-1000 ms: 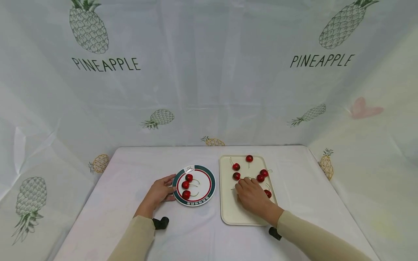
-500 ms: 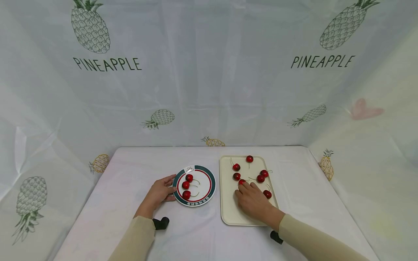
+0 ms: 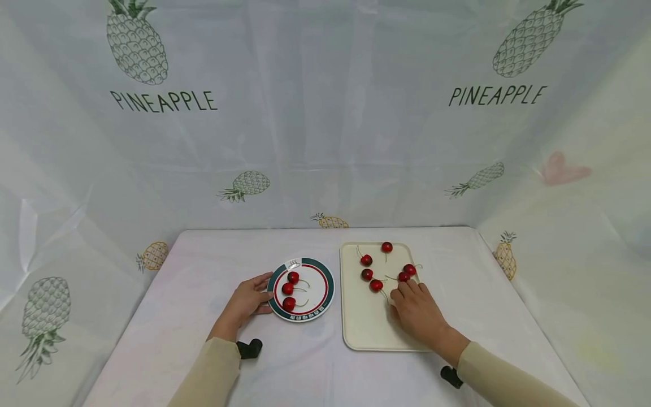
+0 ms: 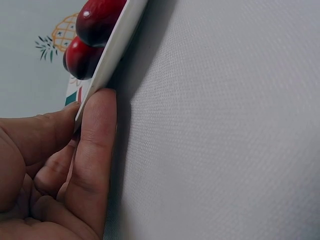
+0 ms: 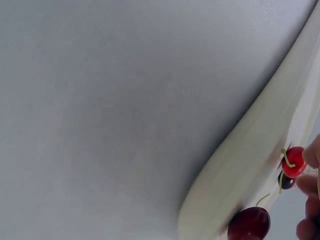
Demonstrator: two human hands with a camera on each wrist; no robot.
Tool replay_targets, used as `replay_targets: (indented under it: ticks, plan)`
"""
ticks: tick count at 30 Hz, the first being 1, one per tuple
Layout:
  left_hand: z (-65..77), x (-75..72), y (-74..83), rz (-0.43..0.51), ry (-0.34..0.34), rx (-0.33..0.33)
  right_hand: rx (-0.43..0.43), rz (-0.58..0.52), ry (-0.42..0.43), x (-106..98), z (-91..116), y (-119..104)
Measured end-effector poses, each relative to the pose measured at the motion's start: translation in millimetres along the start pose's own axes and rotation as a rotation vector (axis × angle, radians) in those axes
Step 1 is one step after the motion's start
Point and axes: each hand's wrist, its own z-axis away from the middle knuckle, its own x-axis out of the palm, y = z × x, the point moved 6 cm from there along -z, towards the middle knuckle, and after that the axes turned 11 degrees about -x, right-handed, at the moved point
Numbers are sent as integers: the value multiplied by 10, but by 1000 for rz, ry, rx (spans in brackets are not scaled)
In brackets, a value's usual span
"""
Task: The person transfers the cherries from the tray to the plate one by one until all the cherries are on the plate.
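In the head view my left hand (image 3: 246, 299) holds the left rim of a white plate (image 3: 316, 288) with a green border, on which three red cherries (image 3: 288, 289) lie. Thumb above and finger below pinch its rim (image 4: 112, 55) in the left wrist view. My right hand (image 3: 419, 311) is over the right part of a cream tray (image 3: 366, 333), just below a pair of cherries (image 3: 409, 269). A stemmed cherry (image 3: 376, 285) lies left of its thumb. The right wrist view shows its fingers (image 5: 312, 152) only partly, near a red cherry (image 5: 294, 162); whether they grip anything is hidden.
Toward the tray's back lie more cherries (image 3: 366, 260). A dark cherry (image 5: 248, 223) shows by the tray's edge in the right wrist view. White cloth (image 3: 229, 249) covers the table, and a pineapple-print curtain (image 3: 325, 130) stands behind it.
My right hand has moved right, uncovering the cherry left of its thumb, whose stem now points down right. The cherry near the tray's right edge is now covered. The left hand has stayed put.
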Motion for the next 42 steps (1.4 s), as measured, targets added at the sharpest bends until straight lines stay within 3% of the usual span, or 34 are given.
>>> replay_targets:
  ticks: [5, 13, 25, 33, 42]
  plan:
    - [12, -9, 2, -5, 5, -7, 95, -12, 53, 29, -59, 52]
    - [6, 0, -22, 4, 1, -5, 136, 21, -36, 176, -134, 25]
    - [-6, 2, -28, 6, 9, -8, 87, 53, 24, 160, -145, 5]
    - [1, 0, -30, 9, 13, -13, -21, 102, 182, -50, -338, 25]
    - [22, 11, 8, 22, 0, 4, -67, 136, 218, -129, -495, 16]
